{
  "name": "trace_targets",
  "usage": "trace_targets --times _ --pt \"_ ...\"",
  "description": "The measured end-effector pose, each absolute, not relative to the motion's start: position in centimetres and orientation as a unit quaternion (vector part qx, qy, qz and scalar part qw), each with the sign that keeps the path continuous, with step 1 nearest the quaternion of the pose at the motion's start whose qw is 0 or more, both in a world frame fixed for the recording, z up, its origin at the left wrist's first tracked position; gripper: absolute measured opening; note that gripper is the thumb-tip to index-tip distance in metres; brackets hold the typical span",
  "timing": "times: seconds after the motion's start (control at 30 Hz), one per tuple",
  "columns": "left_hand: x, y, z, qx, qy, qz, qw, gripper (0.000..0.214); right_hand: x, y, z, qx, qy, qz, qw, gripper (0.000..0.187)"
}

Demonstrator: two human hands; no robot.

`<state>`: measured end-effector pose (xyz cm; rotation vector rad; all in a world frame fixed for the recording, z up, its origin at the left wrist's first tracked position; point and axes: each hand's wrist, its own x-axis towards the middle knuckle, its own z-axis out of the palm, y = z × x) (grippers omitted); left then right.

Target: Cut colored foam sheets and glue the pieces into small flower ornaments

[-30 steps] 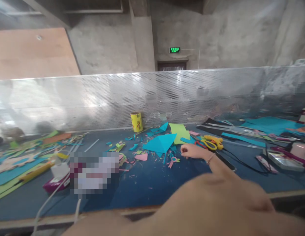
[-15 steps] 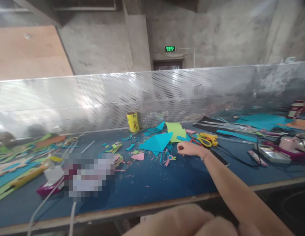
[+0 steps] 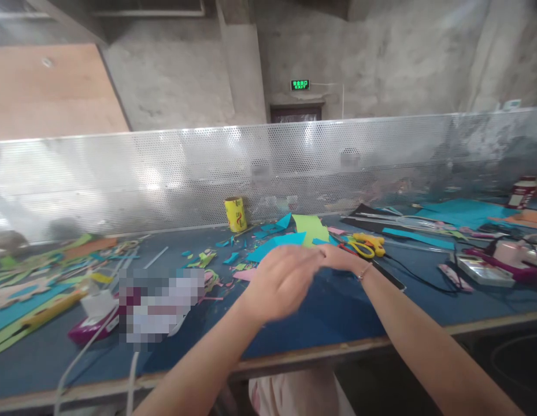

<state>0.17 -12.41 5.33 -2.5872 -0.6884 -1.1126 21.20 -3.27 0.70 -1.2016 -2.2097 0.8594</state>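
My left hand (image 3: pixel 282 284) reaches over the table with its fingers bent together, and its tips meet those of my right hand (image 3: pixel 341 258). My right hand's fingers are also closed in a pinch. Anything held between the fingertips is too small or hidden to make out. Behind my left hand lies a folded blue paper sheet (image 3: pixel 274 244), partly covered. A light green paper sheet (image 3: pixel 310 230) is just beyond both hands. To the right of my right hand are scissors with yellow handles (image 3: pixel 361 248) and a yellow glue gun (image 3: pixel 374 242) with a black cord.
Paper scraps (image 3: pixel 203 258) litter the blue table (image 3: pixel 320 323). A yellow tape roll (image 3: pixel 236 214) stands against the perforated metal screen (image 3: pixel 185 173). A dark phone (image 3: pixel 387 275) lies right of my wrist. Purple-based devices with cords sit left (image 3: pixel 92 326) and right (image 3: pixel 522 268).
My left hand has come up from the bottom edge to my right hand and now covers part of the blue paper and small cutouts. My right hand has stayed nearly in place.
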Motion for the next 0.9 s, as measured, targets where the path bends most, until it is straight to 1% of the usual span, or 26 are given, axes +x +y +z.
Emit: trace_targets --times 0.07,0.13,0.17,0.2,0.27,0.33,0.4,0.5,0.6,0.7,0.83,0.9 --pt "1.4 -8.6 5.3 -0.900 -0.245 -0.351 0.081 0.035 21.0 -3.5 0.8 -0.412 -0.797 0.374 0.235 0.013" --pt "2.2 -5.6 4.3 -0.914 -0.285 -0.287 -0.026 0.043 20.8 -3.7 0.8 -0.405 -0.787 0.412 0.218 0.015" --pt "2.5 -4.4 3.6 -0.915 -0.291 -0.262 -0.096 0.039 20.7 -3.8 0.8 -0.408 -0.784 0.416 0.211 0.015" --pt "2.7 -3.6 2.9 -0.908 -0.292 -0.252 -0.164 0.034 20.5 -3.8 0.8 -0.414 -0.784 0.412 0.210 0.014" --pt "2.8 -2.6 1.5 -0.879 -0.306 -0.264 -0.254 0.032 20.4 -3.9 0.8 -0.422 -0.786 0.397 0.216 0.013" --pt "2.5 -2.3 0.7 -0.853 -0.315 -0.272 -0.313 0.030 20.3 -3.9 0.9 -0.420 -0.795 0.379 0.219 0.012" --pt "2.1 -2.2 0.4 -0.835 -0.328 -0.270 -0.350 0.029 20.3 -3.9 1.0 -0.416 -0.806 0.360 0.218 0.011" --pt "1.6 -2.2 0.4 -0.814 -0.349 -0.265 -0.381 0.025 20.6 -3.7 1.1 -0.419 -0.812 0.339 0.223 0.012" --pt "1.4 -2.0 0.4 -0.802 -0.358 -0.278 -0.388 0.025 20.9 -3.5 1.0 -0.424 -0.813 0.330 0.225 0.016" --pt "1.5 -1.8 0.1 -0.803 -0.365 -0.292 -0.369 0.027 21.1 -3.4 0.9 -0.430 -0.811 0.324 0.228 0.020" --pt "1.4 -1.4 -0.5 -0.811 -0.385 -0.307 -0.316 0.025 21.3 -3.4 1.0 -0.429 -0.810 0.320 0.241 0.022" --pt "1.3 -1.2 -0.8 -0.808 -0.389 -0.320 -0.306 0.024 21.9 -3.1 1.2 -0.445 -0.807 0.293 0.254 0.022"
